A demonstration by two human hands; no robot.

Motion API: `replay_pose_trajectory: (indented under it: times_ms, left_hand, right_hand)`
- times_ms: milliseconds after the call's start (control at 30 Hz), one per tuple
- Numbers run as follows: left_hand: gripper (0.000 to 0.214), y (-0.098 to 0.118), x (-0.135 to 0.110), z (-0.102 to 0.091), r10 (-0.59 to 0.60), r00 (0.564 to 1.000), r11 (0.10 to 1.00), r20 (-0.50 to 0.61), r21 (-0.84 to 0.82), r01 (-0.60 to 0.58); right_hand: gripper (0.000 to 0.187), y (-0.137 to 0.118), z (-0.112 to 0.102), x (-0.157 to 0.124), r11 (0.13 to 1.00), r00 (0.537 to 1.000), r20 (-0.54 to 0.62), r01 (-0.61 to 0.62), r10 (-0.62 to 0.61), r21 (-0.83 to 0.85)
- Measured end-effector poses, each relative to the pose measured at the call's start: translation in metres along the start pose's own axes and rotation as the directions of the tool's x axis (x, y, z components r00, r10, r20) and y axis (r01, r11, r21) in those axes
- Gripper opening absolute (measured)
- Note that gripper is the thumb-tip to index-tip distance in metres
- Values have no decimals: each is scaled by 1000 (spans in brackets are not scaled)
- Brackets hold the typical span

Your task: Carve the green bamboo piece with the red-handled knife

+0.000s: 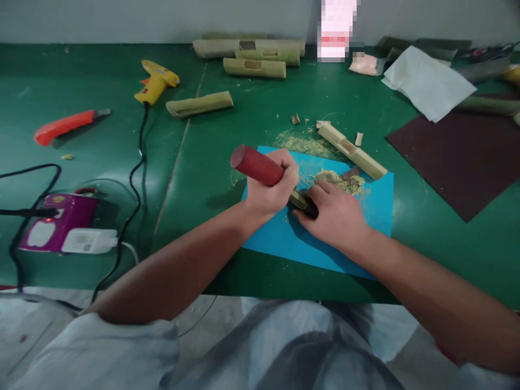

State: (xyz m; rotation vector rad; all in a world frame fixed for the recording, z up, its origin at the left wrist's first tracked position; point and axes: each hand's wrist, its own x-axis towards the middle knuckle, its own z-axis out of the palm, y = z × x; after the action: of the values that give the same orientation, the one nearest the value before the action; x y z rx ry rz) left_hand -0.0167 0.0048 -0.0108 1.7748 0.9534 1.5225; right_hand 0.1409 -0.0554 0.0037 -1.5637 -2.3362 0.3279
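My left hand (270, 187) is closed around a thick red handle (257, 165) that tilts up to the left. The working end of this tool is hidden behind my fingers. Just right of it, my right hand (337, 208) grips a short dark piece of bamboo (303, 201), its fingers bent over the piece. Both hands are above a blue sheet (309, 246) on the green table. Yellowish shavings (333, 177) lie in a heap beyond my right fingers. A notched bamboo tube (357, 154) rests at the sheet's far right edge.
Several bamboo tubes (254, 67) lie towards the wall. On the left are a yellow glue gun (154, 84), a red-handled cutter (67, 125) and a purple power block (60, 222) with cords. A white cloth or paper (426, 81) overlaps a dark brown sheet (459, 162) at right.
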Motion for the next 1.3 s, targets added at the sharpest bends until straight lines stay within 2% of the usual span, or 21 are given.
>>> replay_pose_trajectory:
  times_ms: [133,433,867,1067,1200,1300]
  left_hand:
    - [27,0,1,-2,12,1000,1000,15,16,-12]
    - [25,12,4,-4,48,992,995,120,85,-58]
    - [32,2,2,-4,80,997,996,18,28,-81]
    - [34,3,-1,-1,-27,995,993,-93,-119,16]
    - [36,6,3,3,-55,981,990,-184,-140,30]
    - [37,4,7,5,-57,986,989,-156,-142,35]
  right_hand:
    - [19,-1,-2,-1,999,1000,-10,13,-13,-29]
    - [19,-2,-2,-1,997,999,-23,45,-47,-65]
    - [21,-6,2,1,998,998,47,36,-38,49]
    - [21,-7,0,1,998,997,69,24,-28,63]
    - [21,-5,-1,1,999,998,65,15,-18,40]
    - [22,-6,-1,1,1000,998,57,18,-19,21]
